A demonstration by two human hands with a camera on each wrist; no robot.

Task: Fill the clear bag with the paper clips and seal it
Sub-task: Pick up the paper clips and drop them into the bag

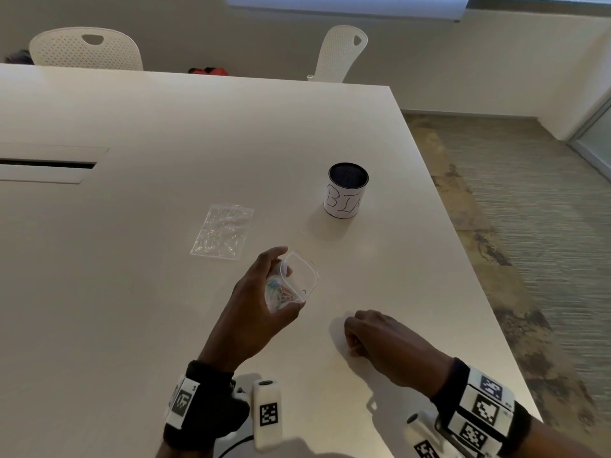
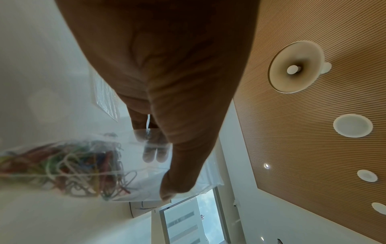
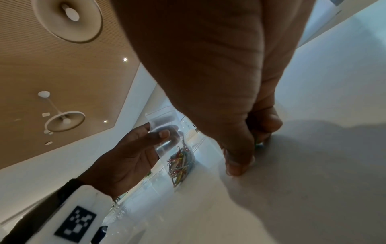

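Observation:
My left hand grips a clear zip bag just above the white table, thumb on one side and fingers on the other. Its mouth gapes open toward the right. A tangle of coloured paper clips lies in the bag's bottom, also visible in the left wrist view as paper clips inside the bag. My right hand rests on the table to the bag's right, fingers curled. In the right wrist view the right hand pinches a small green-blue clip against the tabletop.
A second clear bag lies flat on the table beyond my left hand. A dark-rimmed white cup marked "BIN" stands further right. The table's right edge drops to carpet. A cable slot is at far left; two white chairs stand behind.

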